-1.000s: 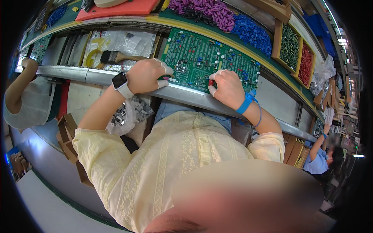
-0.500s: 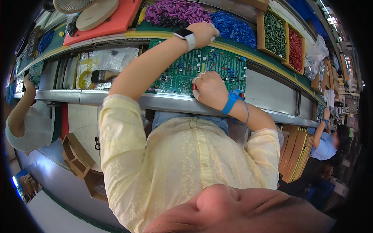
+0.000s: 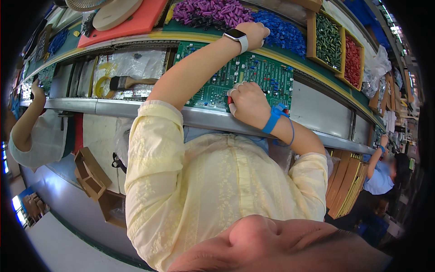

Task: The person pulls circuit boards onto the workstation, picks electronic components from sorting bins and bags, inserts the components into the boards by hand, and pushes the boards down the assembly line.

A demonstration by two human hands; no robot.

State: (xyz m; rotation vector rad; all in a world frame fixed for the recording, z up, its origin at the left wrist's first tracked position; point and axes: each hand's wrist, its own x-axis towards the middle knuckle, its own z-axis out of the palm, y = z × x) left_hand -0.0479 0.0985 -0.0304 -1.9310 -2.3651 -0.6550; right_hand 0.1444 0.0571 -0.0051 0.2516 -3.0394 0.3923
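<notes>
My left hand (image 3: 252, 34), with a watch on its wrist, reaches to the near edge of a heap of small blue components (image 3: 285, 41). Its fingers are bent downward, and whatever they pinch is hidden. Below, a green circuit board (image 3: 208, 96) populated with many small parts lies across the metal rails. Over the board's near half is my right hand (image 3: 250, 103), with white covers on some fingers and a blue strap at the wrist. Those fingers are curled round a small red component (image 3: 229, 99).
Purple components (image 3: 213, 13) are heaped left of the blue ones. Boxes of green components (image 3: 328, 43) and red components (image 3: 353, 61) stand at right. A brush (image 3: 124, 83) and yellow tape roll (image 3: 100, 87) lie left of the board. Co-workers sit at both sides.
My left hand has shifted slightly right along the blue heap. My right hand stays over the board with the red component. The whole view has shifted a little.
</notes>
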